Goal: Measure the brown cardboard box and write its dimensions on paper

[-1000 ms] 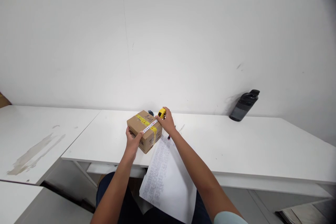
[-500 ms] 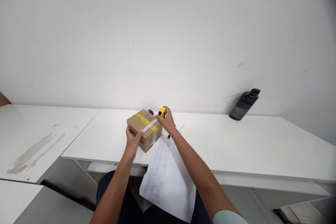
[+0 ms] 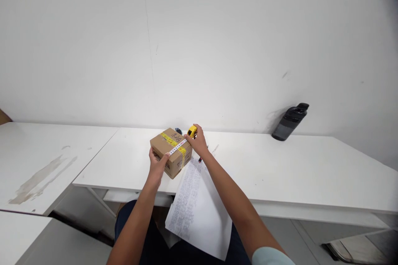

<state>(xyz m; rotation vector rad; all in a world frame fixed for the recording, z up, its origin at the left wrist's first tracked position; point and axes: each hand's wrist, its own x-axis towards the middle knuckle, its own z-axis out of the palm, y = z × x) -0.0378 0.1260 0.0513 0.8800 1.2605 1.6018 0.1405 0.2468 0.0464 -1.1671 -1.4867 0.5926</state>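
A brown cardboard box (image 3: 161,145) with yellow tape and black handwriting on top sits on the white desk. Across its top face lies the white blade (image 3: 178,147) of a tape measure. My left hand (image 3: 157,166) grips the box's near left edge, its thumb pressing the blade's end down at that edge. At the far right edge, my right hand (image 3: 197,140) is closed around the yellow tape measure case (image 3: 192,131), with the thumb near the blade. The undersides of both hands' grips are partly hidden.
Handwritten paper sheets (image 3: 202,207) hang over the desk's front edge onto my lap. A pen (image 3: 200,160) lies by my right wrist. Behind the box is a small dark object (image 3: 178,131). A black bottle (image 3: 290,122) appears tilted near the wall. The desk (image 3: 298,169) adjoins another at left.
The view has shifted very slightly. Both hands, the box and the tape measure keep the same positions relative to one another.
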